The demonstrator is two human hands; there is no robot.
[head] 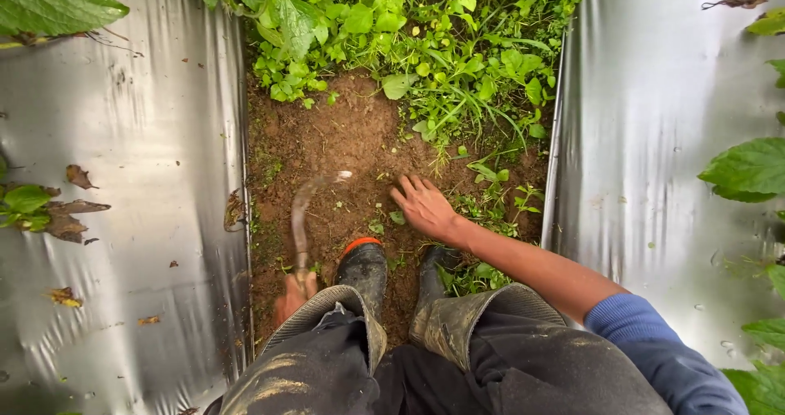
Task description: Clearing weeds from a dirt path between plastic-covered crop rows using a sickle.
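- Sickle (304, 210) with a curved, blurred blade lies over the bare soil strip (343, 137), its tip pointing away from the person and its handle running back toward the left knee.
- Left hand (290, 296) grips the sickle's handle just beside the left boot (365, 268); the fingers are wrapped round the handle, though the knee of the trousers (327, 358) hides most of the hand.
- Right hand (425, 208) reaches down to the soil strip on the far side of the sickle's blade, palm down, fingers spread apart and touching the earth, holding nothing.
- A blue sleeve (654, 341) covers the upper right arm; the forearm is bare.
- Left boot, black rubber with an orange rim at the toe, stands on the soil strip close to the sickle's handle; the right boot (437, 272) stands just beside it, among small weeds.
- Low green weeds (409, 31) cover the soil strip beyond the sickle's tip and run down past the right hand.
- Silver plastic sheeting (139, 178) flanks the soil strip on the sickle's side, with dead brown leaves (69, 219) lying on it.
- A second stretch of silver sheeting (646, 137) lies well apart from the sickle, past the right hand, with large green leaves (748, 170) hanging over its edge.
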